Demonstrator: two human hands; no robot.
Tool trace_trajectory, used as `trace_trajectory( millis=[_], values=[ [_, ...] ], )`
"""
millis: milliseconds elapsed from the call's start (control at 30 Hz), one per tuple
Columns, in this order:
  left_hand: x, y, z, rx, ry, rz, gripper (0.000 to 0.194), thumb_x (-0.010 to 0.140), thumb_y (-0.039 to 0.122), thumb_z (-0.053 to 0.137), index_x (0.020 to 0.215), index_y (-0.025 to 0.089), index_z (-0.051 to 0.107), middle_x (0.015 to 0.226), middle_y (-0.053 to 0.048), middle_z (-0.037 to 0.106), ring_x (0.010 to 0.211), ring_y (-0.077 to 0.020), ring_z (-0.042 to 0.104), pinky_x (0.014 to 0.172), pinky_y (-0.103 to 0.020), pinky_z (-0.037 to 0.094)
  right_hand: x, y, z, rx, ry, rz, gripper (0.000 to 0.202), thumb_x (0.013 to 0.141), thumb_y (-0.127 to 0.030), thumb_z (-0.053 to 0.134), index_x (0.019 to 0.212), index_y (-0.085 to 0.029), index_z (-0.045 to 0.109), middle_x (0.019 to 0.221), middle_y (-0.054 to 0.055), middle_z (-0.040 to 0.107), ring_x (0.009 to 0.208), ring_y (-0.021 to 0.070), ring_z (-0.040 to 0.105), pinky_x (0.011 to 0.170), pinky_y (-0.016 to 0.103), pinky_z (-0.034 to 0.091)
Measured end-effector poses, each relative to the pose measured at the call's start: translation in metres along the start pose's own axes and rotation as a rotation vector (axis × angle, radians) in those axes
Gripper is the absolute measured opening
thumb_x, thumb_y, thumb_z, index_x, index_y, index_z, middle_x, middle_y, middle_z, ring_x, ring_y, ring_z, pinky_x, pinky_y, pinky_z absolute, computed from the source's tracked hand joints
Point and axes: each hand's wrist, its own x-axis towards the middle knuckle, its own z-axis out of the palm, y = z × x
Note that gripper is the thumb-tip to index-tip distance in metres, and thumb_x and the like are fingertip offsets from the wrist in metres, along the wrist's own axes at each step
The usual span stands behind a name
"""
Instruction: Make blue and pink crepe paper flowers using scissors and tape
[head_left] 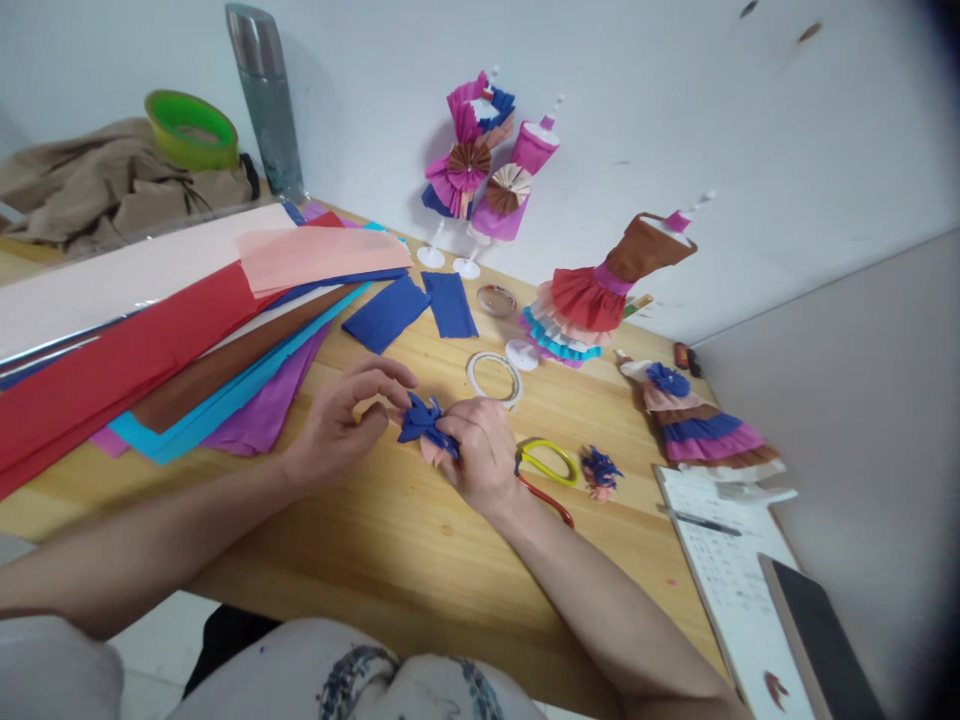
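A small blue and peach crepe-paper flower (pixel 421 420) is held just above the table, its petals spread unevenly. My right hand (pixel 480 450) pinches it from the right side, with the fingers closed on the paper. To its left, my left hand (pixel 349 415) has its fingers curved and apart, the fingertips close to the petals. Whether the left thumb touches the paper, I cannot tell. Scissors with yellow and red handles (pixel 551 462) lie partly hidden behind my right wrist. Beyond them is another blue and peach paper tuft (pixel 600 472).
Folded crepe paper (pixel 172 350) in several colours covers the left side. Blue paper pieces (pixel 452 305), a white tape roll (pixel 495 378) and dressed mannequins (pixel 611 275) stand or lie farther back. On the right are a notebook (pixel 720 570) and a phone (pixel 817 640).
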Motion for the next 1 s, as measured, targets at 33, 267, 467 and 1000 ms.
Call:
trace_trajectory(
  millis=[33, 267, 467, 1000],
  values=[
    [0.001, 0.001, -0.002, -0.019, -0.010, -0.038, 0.013, 0.082, 0.014, 0.059, 0.082, 0.021, 0.070, 0.104, -0.006, 0.066, 0.097, -0.0205, 0.063, 0.081, -0.034, 0.054, 0.001, 0.000, -0.001, 0.003, -0.003, -0.005, 0.013, 0.098, -0.028, 0.049, 0.102, -0.019, 0.056, 0.082, 0.008, 0.063, 0.076, 0.0213, 0.057, 0.070, 0.037, 0.044],
    [0.003, 0.006, -0.001, -0.024, -0.098, -0.207, 0.011, 0.081, 0.030, 0.067, 0.079, 0.022, 0.075, 0.109, -0.008, 0.068, 0.108, -0.0268, 0.062, 0.101, -0.043, 0.045, 0.001, 0.001, -0.003, -0.010, -0.044, -0.005, 0.010, 0.097, -0.028, 0.050, 0.103, -0.022, 0.056, 0.084, 0.006, 0.065, 0.081, 0.0215, 0.061, 0.079, 0.040, 0.044],
    [0.004, 0.010, -0.002, -0.063, -0.064, -0.294, 0.023, 0.085, 0.032, 0.061, 0.069, 0.020, 0.070, 0.106, -0.007, 0.069, 0.100, -0.0246, 0.064, 0.093, -0.040, 0.050, 0.002, 0.000, -0.004, -0.037, -0.048, -0.033, 0.008, 0.097, -0.022, 0.050, 0.101, -0.023, 0.057, 0.084, 0.005, 0.067, 0.081, 0.0200, 0.063, 0.084, 0.042, 0.043],
    [0.006, 0.005, -0.002, -0.125, -0.085, -0.224, 0.014, 0.080, 0.024, 0.068, 0.091, 0.025, 0.076, 0.115, -0.008, 0.068, 0.115, -0.0261, 0.061, 0.101, -0.043, 0.047, 0.002, 0.001, -0.002, -0.015, -0.069, -0.103, 0.010, 0.094, -0.017, 0.051, 0.095, -0.024, 0.058, 0.080, 0.002, 0.070, 0.086, 0.0193, 0.068, 0.095, 0.044, 0.042]
  ],
)
